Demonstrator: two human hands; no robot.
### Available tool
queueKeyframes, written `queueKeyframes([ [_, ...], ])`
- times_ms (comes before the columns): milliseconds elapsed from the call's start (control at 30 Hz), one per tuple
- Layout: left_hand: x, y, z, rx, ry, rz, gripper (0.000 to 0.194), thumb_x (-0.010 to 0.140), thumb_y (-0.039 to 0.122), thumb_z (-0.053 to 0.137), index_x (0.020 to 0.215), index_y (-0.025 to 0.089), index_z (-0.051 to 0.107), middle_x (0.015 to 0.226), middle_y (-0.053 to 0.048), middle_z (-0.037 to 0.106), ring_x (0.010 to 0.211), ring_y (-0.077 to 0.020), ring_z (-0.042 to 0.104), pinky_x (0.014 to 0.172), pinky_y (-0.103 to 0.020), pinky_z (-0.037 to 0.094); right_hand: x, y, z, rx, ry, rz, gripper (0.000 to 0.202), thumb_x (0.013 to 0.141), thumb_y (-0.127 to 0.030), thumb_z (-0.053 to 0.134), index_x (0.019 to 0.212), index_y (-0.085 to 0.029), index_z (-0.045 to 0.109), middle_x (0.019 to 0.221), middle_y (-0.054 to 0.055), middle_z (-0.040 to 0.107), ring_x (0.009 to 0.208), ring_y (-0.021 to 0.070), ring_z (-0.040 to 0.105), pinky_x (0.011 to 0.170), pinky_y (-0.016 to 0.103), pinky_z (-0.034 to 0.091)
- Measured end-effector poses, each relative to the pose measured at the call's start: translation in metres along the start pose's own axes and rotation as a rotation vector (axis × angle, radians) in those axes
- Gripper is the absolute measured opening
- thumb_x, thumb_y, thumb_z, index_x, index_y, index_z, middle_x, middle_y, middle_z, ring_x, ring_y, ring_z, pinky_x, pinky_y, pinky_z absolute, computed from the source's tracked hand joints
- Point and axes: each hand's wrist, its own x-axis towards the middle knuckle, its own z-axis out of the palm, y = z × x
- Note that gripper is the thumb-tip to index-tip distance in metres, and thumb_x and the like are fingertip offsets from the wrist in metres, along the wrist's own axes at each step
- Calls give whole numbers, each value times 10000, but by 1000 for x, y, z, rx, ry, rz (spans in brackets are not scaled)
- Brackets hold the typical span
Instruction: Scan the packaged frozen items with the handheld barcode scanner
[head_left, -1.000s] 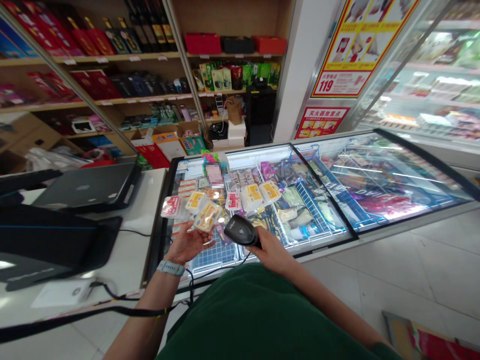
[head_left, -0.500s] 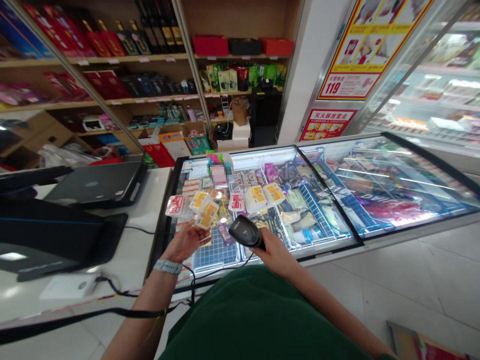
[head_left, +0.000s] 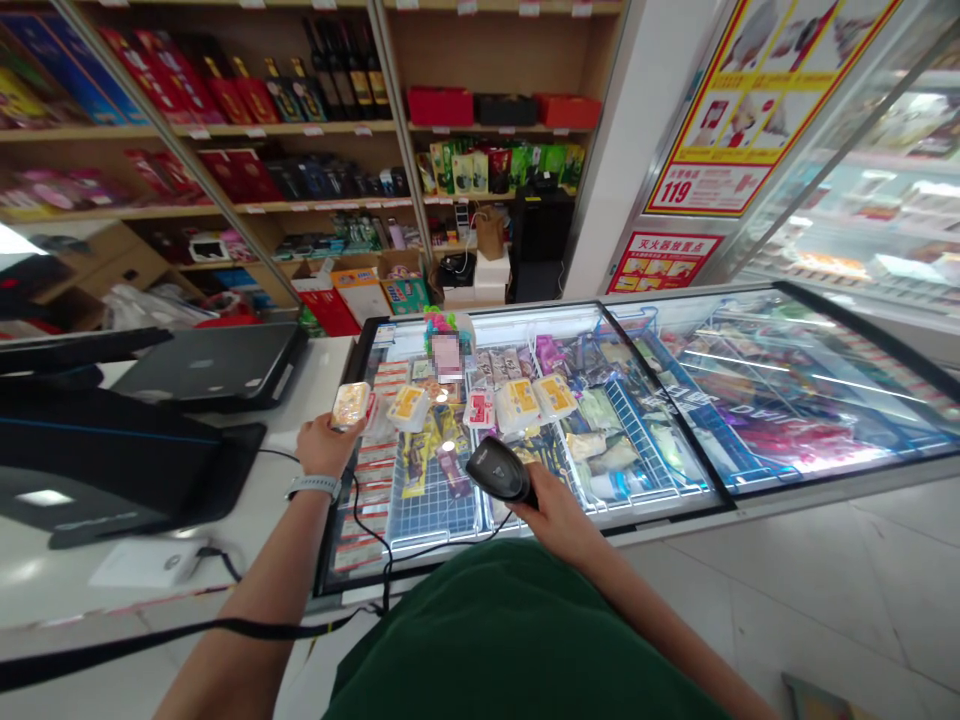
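Note:
My left hand (head_left: 322,447) grips a small orange-and-clear snack packet (head_left: 351,404) over the left edge of the glass-topped chest freezer (head_left: 525,330). A grey watch sits on that wrist. My right hand (head_left: 551,510) holds a black barcode scanner (head_left: 501,468), its head pointing left over the freezer lid, its cable trailing down toward me. Several similar small packets lie in a row on the glass: a yellow one (head_left: 411,405), a red-and-white one (head_left: 478,408) and two pale yellow ones (head_left: 534,400).
A white counter (head_left: 300,400) to the left carries a closed laptop (head_left: 214,365), a black register screen (head_left: 90,470) and a small white device (head_left: 146,565). Shelves of boxed goods stand behind. A second freezer lid (head_left: 787,380) stretches right. Tiled floor lies at right.
My left hand has moved left and up toward the counter edge, carrying one packet away from the scanner. The right hand with the scanner stayed about where it was. The camera tilted slightly.

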Motion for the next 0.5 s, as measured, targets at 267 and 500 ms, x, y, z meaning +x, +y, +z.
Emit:
queueKeyframes([
  [267,-10,3,18,29,45,-58,823,720,646,617,1331,110,487,1264,-247,557,1139,-421,522,891,-575,418,-4,7,2,-5,22,14,197,863,-202,620,1034,-170,528,996,84,607,910,224,573,769,307,410],
  [500,-36,42,13,-68,186,216,668,815,557,581,1364,196,461,1310,-155,541,1210,-347,477,1002,-502,347,-5,11,-3,-21,49,66,174,870,-233,627,1001,-171,531,995,83,615,914,224,582,772,307,414],
])
